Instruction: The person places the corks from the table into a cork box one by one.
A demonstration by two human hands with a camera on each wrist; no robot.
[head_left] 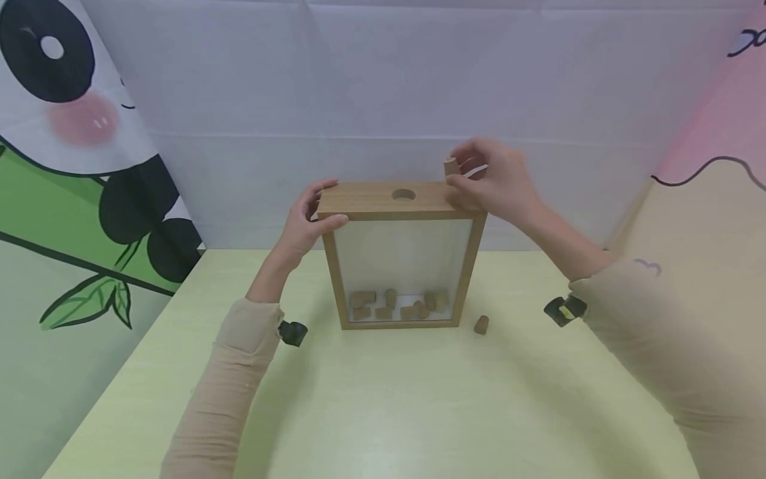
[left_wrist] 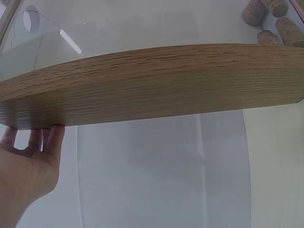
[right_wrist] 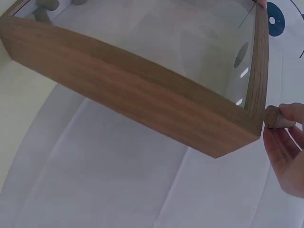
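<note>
Sleeved arms flank the frame box (head_left: 402, 256). Its top left corner is gripped by the left hand (head_left: 307, 223); a cork (head_left: 451, 165) is pinched by the right hand (head_left: 499, 179), right of the hole (head_left: 403, 195). Steadying and upright alignment are advised.

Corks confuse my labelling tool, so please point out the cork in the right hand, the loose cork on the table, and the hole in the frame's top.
held cork (head_left: 451, 165), head view, its side.
loose cork (head_left: 481, 324), head view, its middle.
hole (head_left: 403, 195), head view, its opening.
</note>
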